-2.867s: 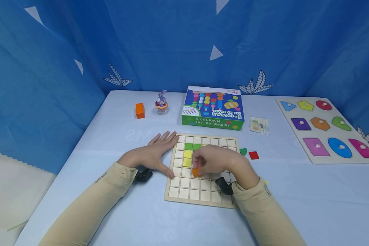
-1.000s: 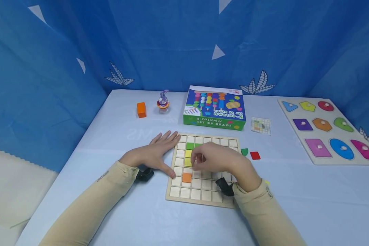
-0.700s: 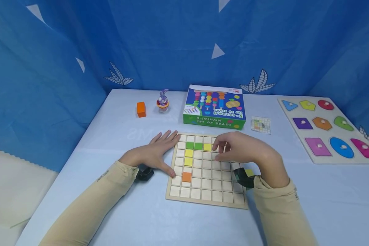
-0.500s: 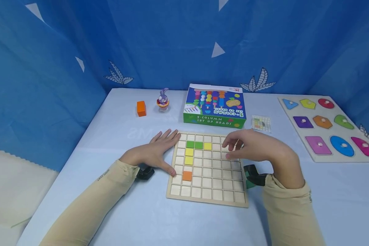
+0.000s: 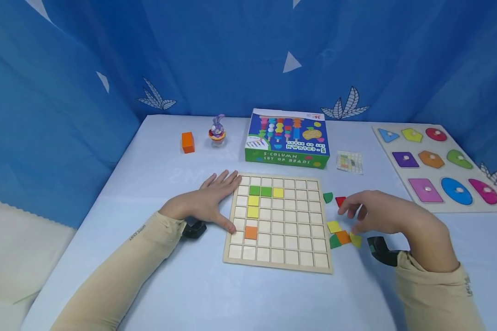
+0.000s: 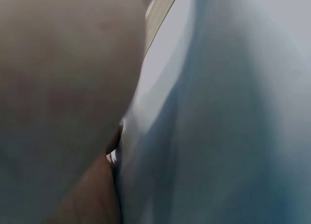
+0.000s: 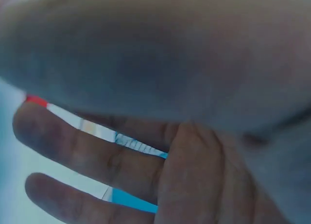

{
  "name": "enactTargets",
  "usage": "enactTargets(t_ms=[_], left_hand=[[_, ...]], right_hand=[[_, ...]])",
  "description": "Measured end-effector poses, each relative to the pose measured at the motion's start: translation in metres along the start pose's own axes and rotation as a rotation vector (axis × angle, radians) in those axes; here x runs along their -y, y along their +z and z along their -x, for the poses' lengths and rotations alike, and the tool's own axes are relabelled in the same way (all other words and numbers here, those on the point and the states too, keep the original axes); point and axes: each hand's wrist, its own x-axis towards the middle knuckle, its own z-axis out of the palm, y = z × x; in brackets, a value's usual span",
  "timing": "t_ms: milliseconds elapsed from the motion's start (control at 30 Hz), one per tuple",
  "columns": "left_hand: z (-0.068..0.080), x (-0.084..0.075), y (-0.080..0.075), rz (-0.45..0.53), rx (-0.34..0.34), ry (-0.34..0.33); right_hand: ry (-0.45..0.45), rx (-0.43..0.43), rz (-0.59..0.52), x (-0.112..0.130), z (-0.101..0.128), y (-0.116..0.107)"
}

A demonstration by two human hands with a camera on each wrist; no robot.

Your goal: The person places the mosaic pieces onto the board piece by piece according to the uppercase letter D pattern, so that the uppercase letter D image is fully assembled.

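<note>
A wooden grid board [image 5: 277, 266] lies on the table in the head view. My left hand [image 5: 209, 202] rests at its left edge, fingers spread, thumb along the rim. On the board, green tiles [image 5: 260, 191] and a yellow tile [image 5: 278, 192] form a row, more yellow tiles [image 5: 253, 206] run down from it, and an orange tile [image 5: 251, 232] sits lower. My right hand [image 5: 381, 214] hovers right of the board with loosely bent fingers holding nothing. Its fingertips overlap a red tile [image 5: 340, 201]. Below them lie loose yellow [image 5: 333, 226], orange [image 5: 343, 236] and green [image 5: 335, 241] tiles.
Behind the board stands a bead-set box [image 5: 287, 140], with a small printed grid card [image 5: 349, 162] to its right. A shape-knob puzzle [image 5: 435, 165] lies far right. An orange block [image 5: 188, 142] and a purple rabbit figure [image 5: 217, 131] stand at the back left.
The orange tile, earlier in my right hand's fingers, now lies on the board. That hand has let go and moved right, off the board to the loose tiles. My left hand stays put.
</note>
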Motion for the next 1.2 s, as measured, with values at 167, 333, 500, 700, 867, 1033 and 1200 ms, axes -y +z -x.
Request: enactTargets(t_ms=[167, 333, 500, 700, 867, 1033, 1200], left_hand=[[0.000, 0.003, 0.001, 0.004, -0.016, 0.003], [0.001, 0.002, 0.001, 0.015, -0.010, -0.005], [0.000, 0.000, -0.001, 0.018, 0.001, -0.013], [-0.001, -0.003, -0.006, 0.000, 0.001, -0.013], [-0.001, -0.003, -0.006, -0.013, 0.001, -0.011], [0.000, -0.003, -0.005, -0.013, 0.002, -0.014], [0.002, -0.003, -0.004, -0.003, 0.007, -0.017]], right_hand=[[0.030, 0.008, -0.018, -0.019, 0.000, 0.012], [0.041, 0.000, -0.040, -0.024, -0.002, 0.025], [0.042, 0.000, -0.053, -0.025, -0.005, 0.029], [0.039, 0.000, -0.052, -0.025, -0.007, 0.030], [0.043, -0.001, -0.040, -0.026, -0.008, 0.029], [0.047, 0.002, -0.042, -0.026, -0.009, 0.029], [0.047, -0.001, -0.049, -0.028, -0.010, 0.029]])
